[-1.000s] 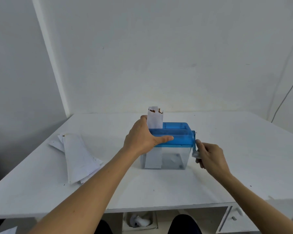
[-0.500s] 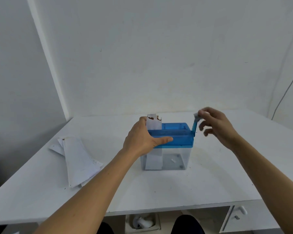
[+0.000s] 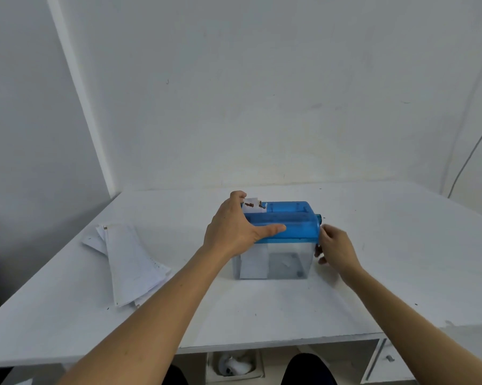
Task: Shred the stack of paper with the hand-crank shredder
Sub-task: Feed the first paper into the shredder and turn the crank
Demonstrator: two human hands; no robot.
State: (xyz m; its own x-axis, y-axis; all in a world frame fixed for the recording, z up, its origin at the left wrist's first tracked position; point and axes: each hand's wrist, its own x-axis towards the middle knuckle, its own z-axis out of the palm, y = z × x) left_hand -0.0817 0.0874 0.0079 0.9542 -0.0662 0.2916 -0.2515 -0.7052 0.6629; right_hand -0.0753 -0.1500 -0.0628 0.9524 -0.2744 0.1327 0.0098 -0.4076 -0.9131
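Observation:
A hand-crank shredder (image 3: 289, 226) with a blue top and a clear bin (image 3: 287, 262) stands mid-table. My left hand (image 3: 234, 229) presses down on its left end, thumb along the blue front. A short stub of white paper (image 3: 252, 208) sticks up from the slot beside my fingers. My right hand (image 3: 334, 245) is at the shredder's right side, low, fingers curled around the crank handle, which it hides. A white strip hangs inside the bin at the left. The stack of paper (image 3: 128, 262) lies on the table to the left.
The white table (image 3: 262, 307) meets a wall at the back and left. A cable (image 3: 470, 151) runs down the right wall. Under the table sit a small bin (image 3: 234, 365) and a drawer unit (image 3: 387, 359).
My right hand swung the crank from the bottom up over the top and down again. The paper in the slot has sunk lower. My left hand stayed put.

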